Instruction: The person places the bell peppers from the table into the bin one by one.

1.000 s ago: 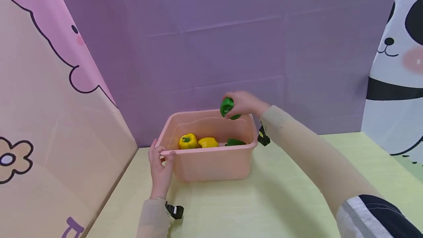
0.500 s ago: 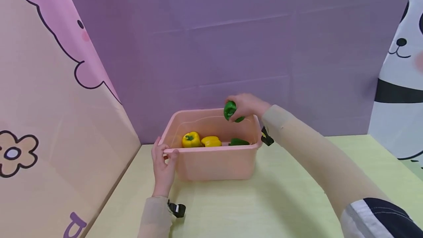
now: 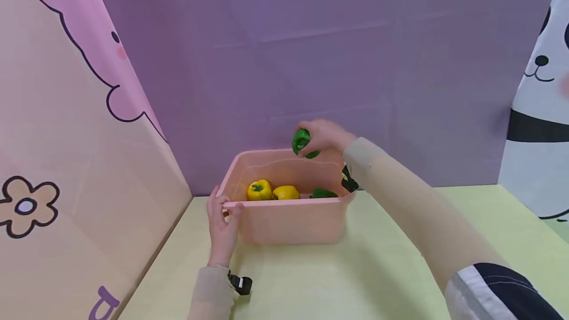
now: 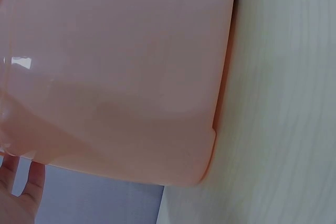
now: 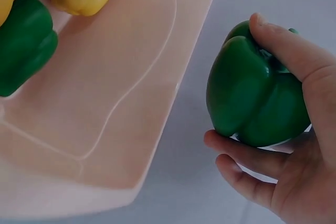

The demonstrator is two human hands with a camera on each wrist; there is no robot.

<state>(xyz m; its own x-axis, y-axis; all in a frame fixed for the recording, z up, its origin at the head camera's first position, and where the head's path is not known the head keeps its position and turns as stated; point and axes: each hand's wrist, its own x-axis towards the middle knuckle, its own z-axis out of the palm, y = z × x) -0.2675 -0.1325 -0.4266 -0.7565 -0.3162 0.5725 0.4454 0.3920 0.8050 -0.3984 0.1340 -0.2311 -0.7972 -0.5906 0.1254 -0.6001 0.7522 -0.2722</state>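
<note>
My right hand (image 3: 326,135) holds a green bell pepper (image 3: 301,141) above the back rim of a pink plastic bin (image 3: 291,223). In the right wrist view, thumb and fingers grip this pepper (image 5: 252,93) from opposite sides, with the bin's wall to its left. My left hand (image 3: 222,228) holds the bin's front left corner, its thumb on the front of the rim and its fingers at the side. Inside the bin lie two yellow bell peppers, one upright (image 3: 260,190) and one on its side (image 3: 286,192), beside a green pepper (image 3: 323,193) partly hidden by the front wall.
The bin stands on a pale yellow table (image 3: 306,280). A purple backdrop (image 3: 284,63) rises close behind it. Printed panels with cartoon figures flank the table, the left panel (image 3: 89,162) nearer to the bin.
The right hand has lifted slightly and shifted left with the green bell pepper, after little movement before. The left hand keeps its hold on the bin. The head view has shifted a little.
</note>
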